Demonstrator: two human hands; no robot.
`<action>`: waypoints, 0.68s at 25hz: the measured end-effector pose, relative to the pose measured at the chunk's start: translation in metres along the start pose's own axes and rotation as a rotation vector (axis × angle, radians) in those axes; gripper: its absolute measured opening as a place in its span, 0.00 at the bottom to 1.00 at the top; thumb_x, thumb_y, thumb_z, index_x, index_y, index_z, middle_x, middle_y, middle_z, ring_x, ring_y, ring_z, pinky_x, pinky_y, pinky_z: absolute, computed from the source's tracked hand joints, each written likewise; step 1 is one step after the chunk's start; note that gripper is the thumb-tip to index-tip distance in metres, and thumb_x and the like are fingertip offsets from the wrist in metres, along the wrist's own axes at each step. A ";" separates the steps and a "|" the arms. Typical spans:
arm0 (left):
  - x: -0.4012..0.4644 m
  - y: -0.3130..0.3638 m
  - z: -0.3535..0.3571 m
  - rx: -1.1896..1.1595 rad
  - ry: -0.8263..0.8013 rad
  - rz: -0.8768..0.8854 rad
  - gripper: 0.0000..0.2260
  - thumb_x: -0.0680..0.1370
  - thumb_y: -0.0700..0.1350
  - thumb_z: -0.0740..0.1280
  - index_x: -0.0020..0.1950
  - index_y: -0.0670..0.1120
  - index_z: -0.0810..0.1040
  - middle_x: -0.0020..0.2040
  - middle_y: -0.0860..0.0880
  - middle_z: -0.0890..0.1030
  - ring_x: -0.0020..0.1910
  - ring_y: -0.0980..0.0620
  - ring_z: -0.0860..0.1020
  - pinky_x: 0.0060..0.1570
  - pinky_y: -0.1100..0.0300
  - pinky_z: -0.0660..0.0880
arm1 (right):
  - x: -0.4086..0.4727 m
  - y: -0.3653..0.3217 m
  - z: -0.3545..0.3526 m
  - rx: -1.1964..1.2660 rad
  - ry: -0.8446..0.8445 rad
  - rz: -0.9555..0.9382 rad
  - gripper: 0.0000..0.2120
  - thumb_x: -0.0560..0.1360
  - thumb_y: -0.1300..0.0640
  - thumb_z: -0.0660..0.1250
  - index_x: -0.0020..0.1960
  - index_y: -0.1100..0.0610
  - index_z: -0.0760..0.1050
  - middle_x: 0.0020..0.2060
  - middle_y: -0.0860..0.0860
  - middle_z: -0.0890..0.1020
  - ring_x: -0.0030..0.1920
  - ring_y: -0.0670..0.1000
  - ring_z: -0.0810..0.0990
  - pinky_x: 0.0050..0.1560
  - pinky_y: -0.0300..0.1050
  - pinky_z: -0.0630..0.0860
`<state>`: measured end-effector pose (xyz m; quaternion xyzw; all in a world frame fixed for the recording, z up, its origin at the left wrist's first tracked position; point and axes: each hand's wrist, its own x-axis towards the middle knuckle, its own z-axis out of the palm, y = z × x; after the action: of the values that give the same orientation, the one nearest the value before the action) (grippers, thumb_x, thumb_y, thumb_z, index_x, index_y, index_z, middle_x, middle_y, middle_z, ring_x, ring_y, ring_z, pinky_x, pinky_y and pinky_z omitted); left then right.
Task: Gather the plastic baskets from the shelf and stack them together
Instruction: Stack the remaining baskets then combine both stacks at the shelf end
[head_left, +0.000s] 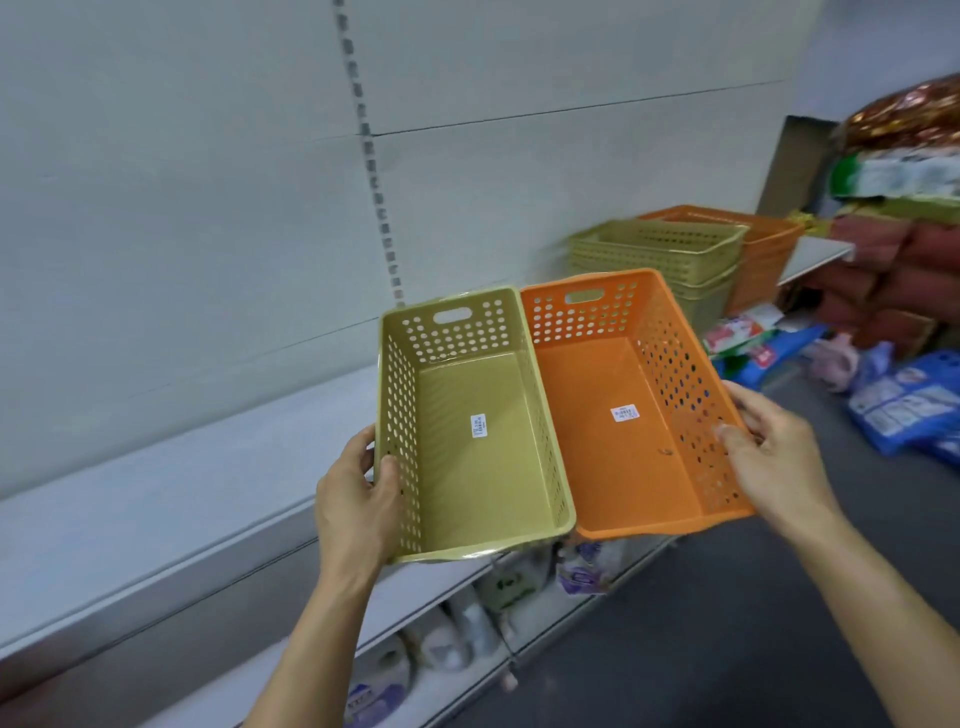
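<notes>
I hold two perforated plastic baskets side by side above the shelf edge. My left hand (356, 499) grips the left wall of the olive green basket (483, 467). My right hand (774, 452) grips the right wall of the orange basket (618, 447). The two baskets touch along their inner walls, and each has a white label on its floor. Farther back on the shelf (171, 499) stands a stack of olive green baskets (660, 254), with an orange basket stack (763, 249) right behind it.
The white back panel (208, 208) with a slotted upright rises behind the shelf. Packaged goods sit on the lower shelf (467, 629). Blue and pink packages (904, 405) lie on the dark floor at right, beside piled red bags (893, 280).
</notes>
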<state>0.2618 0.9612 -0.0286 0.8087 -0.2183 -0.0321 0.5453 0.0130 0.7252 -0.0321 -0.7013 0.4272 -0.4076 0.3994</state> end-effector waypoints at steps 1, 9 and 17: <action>-0.006 0.010 0.018 -0.010 -0.010 0.004 0.16 0.76 0.42 0.62 0.61 0.57 0.78 0.52 0.51 0.85 0.45 0.49 0.83 0.52 0.47 0.79 | 0.009 0.009 -0.018 -0.026 0.013 0.002 0.23 0.73 0.62 0.63 0.63 0.42 0.74 0.53 0.43 0.84 0.53 0.43 0.82 0.59 0.53 0.76; -0.009 0.109 0.157 -0.026 -0.062 0.104 0.15 0.77 0.42 0.62 0.60 0.54 0.79 0.51 0.52 0.84 0.45 0.48 0.83 0.53 0.46 0.79 | 0.093 0.037 -0.143 0.032 0.119 0.017 0.25 0.74 0.68 0.61 0.58 0.39 0.77 0.42 0.36 0.84 0.43 0.40 0.83 0.49 0.43 0.79; 0.044 0.206 0.267 -0.105 0.012 0.234 0.18 0.74 0.47 0.63 0.63 0.55 0.78 0.54 0.51 0.85 0.43 0.52 0.83 0.52 0.45 0.79 | 0.238 0.035 -0.207 0.144 0.137 -0.149 0.22 0.76 0.70 0.60 0.61 0.46 0.73 0.45 0.41 0.81 0.39 0.38 0.82 0.40 0.38 0.79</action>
<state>0.1581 0.6487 0.0567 0.7482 -0.3061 0.0253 0.5881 -0.1131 0.4508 0.0631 -0.6712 0.3697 -0.5127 0.3873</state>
